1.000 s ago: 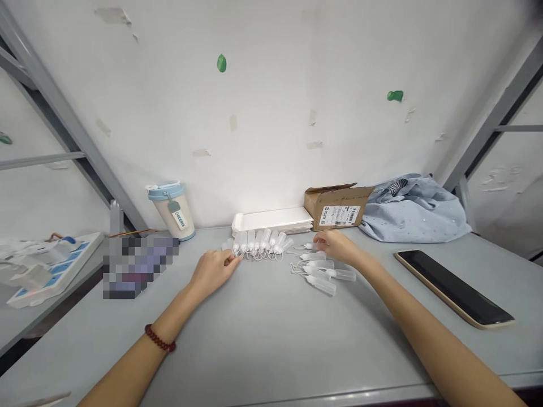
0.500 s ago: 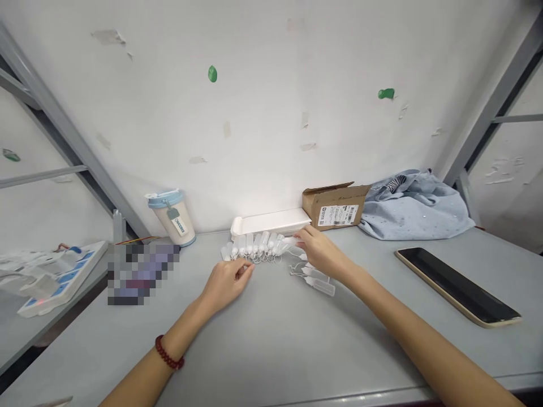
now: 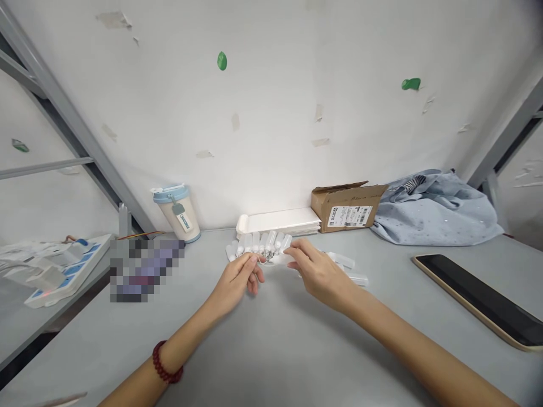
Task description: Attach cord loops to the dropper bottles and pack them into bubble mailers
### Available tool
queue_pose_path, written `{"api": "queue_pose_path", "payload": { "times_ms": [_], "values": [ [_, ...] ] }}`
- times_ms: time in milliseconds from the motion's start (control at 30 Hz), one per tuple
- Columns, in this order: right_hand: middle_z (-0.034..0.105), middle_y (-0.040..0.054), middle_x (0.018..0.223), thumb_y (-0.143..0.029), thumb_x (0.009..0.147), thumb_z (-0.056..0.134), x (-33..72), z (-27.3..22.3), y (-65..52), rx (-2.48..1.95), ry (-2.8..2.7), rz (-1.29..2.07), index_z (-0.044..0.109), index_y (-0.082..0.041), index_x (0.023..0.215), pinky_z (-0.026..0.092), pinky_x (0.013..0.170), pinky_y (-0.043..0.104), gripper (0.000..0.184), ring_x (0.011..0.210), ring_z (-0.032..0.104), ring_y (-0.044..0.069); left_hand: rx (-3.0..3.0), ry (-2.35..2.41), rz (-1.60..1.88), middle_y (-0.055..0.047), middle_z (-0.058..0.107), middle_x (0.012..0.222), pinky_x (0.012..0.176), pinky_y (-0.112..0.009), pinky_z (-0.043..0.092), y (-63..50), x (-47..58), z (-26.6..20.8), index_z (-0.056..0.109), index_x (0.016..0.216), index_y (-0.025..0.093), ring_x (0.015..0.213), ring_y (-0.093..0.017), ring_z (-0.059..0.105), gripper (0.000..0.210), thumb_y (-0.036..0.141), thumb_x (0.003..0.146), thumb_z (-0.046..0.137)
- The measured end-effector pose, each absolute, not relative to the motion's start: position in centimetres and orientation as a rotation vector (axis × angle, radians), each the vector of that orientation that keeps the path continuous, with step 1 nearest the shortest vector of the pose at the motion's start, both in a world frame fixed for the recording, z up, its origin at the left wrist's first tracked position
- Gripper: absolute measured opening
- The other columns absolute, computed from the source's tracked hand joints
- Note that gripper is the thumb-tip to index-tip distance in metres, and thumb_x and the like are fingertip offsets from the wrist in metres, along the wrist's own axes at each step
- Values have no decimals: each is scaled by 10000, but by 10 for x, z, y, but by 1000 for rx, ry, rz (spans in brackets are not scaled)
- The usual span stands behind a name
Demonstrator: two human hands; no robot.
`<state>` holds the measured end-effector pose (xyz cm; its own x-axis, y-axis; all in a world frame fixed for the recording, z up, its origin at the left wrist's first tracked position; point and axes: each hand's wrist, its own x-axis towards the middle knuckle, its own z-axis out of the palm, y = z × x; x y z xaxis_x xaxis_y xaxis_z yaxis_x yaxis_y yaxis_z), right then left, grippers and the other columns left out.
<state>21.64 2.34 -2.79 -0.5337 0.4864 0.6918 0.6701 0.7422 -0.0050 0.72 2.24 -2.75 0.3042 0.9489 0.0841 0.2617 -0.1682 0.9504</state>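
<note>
My left hand (image 3: 235,282) pinches a thin white string loop (image 3: 262,260) between thumb and forefinger, its other fingers curled below. My right hand (image 3: 318,274) grips a small clear plastic tube (image 3: 280,259) with its fingertips, close to the left hand; the string seems to run from this tube. Right behind both hands lies a row of similar clear tubes (image 3: 255,243) with white tops and strings. More loose tubes (image 3: 343,260) rest on the grey table to the right, partly hidden by my right hand.
A stack of white flat pieces (image 3: 280,220) stands behind the row. Beside it are an open cardboard box (image 3: 350,209) and blue cloth (image 3: 441,215). A phone (image 3: 479,299) lies on the right. A cup (image 3: 178,213), a blurred-out item (image 3: 146,268) and a power strip (image 3: 70,277) are at left.
My right hand has drawn a tube from beside the row toward my left hand. The left hand has moved slightly and now pinches its string. The view has shifted a little.
</note>
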Motion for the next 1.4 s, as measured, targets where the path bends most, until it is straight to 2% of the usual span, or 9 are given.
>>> {"api": "queue_pose_path", "payload": {
  "times_ms": [133,500,700,1067,1300,1400],
  "values": [
    [508,107,933,-74,912,296,215,-27,22,-846,-2256,-321,455,-153,1049,424,536,254,224,693,500,158,1699,1119,949,16,553,664,516,-229,420,25,5,-28,576,907,155,491,-88,507,297,408,878,423],
    [503,107,943,-81,912,315,215,-30,24,-732,-2181,-230,461,-161,1077,468,598,269,234,739,510,155,1665,1077,896,15,533,677,510,-227,422,24,6,-31,635,925,158,503,-82,497,263,360,851,484],
    [494,118,961,-50,900,357,213,-28,22,-657,-2143,-196,456,-136,1082,481,657,281,225,821,526,168,1660,1061,884,8,552,677,508,-234,426,21,7,-29,644,936,150,496,-84,499,271,355,840,495],
    [506,103,953,-91,919,339,213,-26,20,-683,-2146,-181,450,-177,1096,482,625,287,226,786,534,166,1647,1040,883,9,537,680,510,-242,426,21,7,-28,642,929,152,500,-90,494,301,394,840,486],
    [555,111,944,-46,898,364,213,-29,21,-671,-2209,-146,440,-166,1112,499,683,314,257,840,548,185,1676,1074,892,7,545,658,525,-238,425,20,7,-27,638,816,153,500,-88,492,276,373,851,476],
    [571,113,927,-12,878,369,212,-31,19,-657,-2218,-157,438,-152,1111,502,677,316,281,831,548,190,1688,1089,891,12,545,664,525,-235,420,18,7,-27,637,839,161,500,-87,494,267,370,852,473]
  ]
}}
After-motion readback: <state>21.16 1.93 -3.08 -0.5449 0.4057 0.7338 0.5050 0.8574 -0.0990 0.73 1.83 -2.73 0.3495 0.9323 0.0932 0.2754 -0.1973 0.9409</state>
